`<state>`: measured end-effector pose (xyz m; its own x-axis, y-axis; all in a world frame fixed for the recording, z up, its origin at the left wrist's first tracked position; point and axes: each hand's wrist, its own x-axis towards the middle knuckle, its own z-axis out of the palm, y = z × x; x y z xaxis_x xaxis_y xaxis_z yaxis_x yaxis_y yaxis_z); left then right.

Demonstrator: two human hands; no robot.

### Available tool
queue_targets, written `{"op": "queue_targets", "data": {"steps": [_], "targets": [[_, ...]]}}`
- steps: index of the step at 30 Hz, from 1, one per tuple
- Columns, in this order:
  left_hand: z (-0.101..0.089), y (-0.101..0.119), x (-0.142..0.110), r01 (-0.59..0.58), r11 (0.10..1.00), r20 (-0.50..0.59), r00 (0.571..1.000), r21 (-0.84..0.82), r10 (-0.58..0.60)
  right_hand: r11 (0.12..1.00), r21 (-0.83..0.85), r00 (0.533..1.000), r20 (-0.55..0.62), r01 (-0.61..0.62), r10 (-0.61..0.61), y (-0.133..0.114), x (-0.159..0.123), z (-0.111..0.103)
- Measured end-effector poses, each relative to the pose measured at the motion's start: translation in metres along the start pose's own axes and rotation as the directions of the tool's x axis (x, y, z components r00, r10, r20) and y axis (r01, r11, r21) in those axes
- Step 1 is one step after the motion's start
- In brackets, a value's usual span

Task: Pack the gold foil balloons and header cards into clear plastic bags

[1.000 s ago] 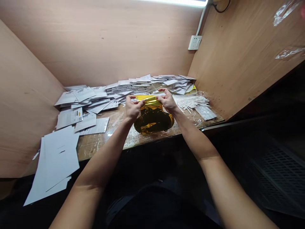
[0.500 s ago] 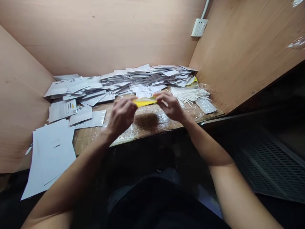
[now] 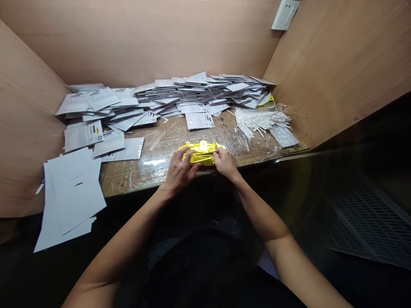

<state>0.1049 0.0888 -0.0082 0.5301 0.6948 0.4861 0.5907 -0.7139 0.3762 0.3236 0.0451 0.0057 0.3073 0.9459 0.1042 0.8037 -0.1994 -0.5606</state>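
Note:
A crumpled, shiny gold foil piece [image 3: 204, 153] is at the front edge of the table, between my hands. My left hand [image 3: 180, 167] has its fingers curled over the left end, with the thumb by the near edge. At the opposite end, the thumb and fingers of my right hand [image 3: 225, 162] pinch the foil. Just behind it lies a white printed card packet [image 3: 199, 120], flat on the tape-covered tabletop [image 3: 128, 176].
A long heap of similar packets [image 3: 180, 92] runs along the back wall. White thin sticks [image 3: 261, 121] lie on plastic at the right. Large white sheets [image 3: 72, 196] overhang the front left edge. A socket [image 3: 285, 15] is on the wall, and a dark crate [image 3: 369, 222] stands lower right.
My hands have come down and nearer to me. The yellow strip that was stretched narrow between them now shows as a broader gold foil piece at the table edge. The view has shifted slightly.

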Motion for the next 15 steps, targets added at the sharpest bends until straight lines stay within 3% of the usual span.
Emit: {"op": "queue_targets", "data": {"steps": [2,5,8,10,11,13,14,15], "targets": [[0.003,0.003,0.001,-0.190,0.981,0.141,0.973,0.028,0.184,0.999,-0.041,1.000,-0.003,-0.016,0.016,0.002,0.001,-0.001],[0.014,0.003,0.003,-0.300,0.953,0.347,0.898,0.034,0.270,0.993,-0.117,1.000,-0.003,-0.024,0.024,0.008,-0.002,0.000],[0.023,0.003,0.001,-0.306,0.951,0.381,0.885,0.044,0.267,0.968,-0.252,0.999,-0.047,-0.016,0.004,0.012,-0.012,-0.008],[0.023,0.005,-0.007,-0.298,0.954,0.347,0.900,0.045,0.264,0.936,-0.317,0.983,-0.047,0.152,-0.176,0.014,-0.025,-0.019],[0.022,0.005,-0.013,-0.290,0.956,0.328,0.908,0.039,0.262,0.896,-0.326,0.949,0.006,0.301,-0.316,0.015,-0.032,-0.025],[0.017,0.005,-0.024,-0.275,0.961,0.296,0.918,-0.001,0.263,0.754,-0.270,0.801,0.195,0.598,-0.565,0.016,-0.043,-0.034],[0.014,0.003,-0.027,-0.264,0.964,0.283,0.922,-0.036,0.263,0.693,-0.221,0.724,0.289,0.687,-0.626,0.016,-0.045,-0.037],[0.011,0.000,-0.027,-0.239,0.968,0.273,0.929,-0.078,0.252,0.664,-0.177,0.677,0.356,0.726,-0.645,0.014,-0.041,-0.039]]}}
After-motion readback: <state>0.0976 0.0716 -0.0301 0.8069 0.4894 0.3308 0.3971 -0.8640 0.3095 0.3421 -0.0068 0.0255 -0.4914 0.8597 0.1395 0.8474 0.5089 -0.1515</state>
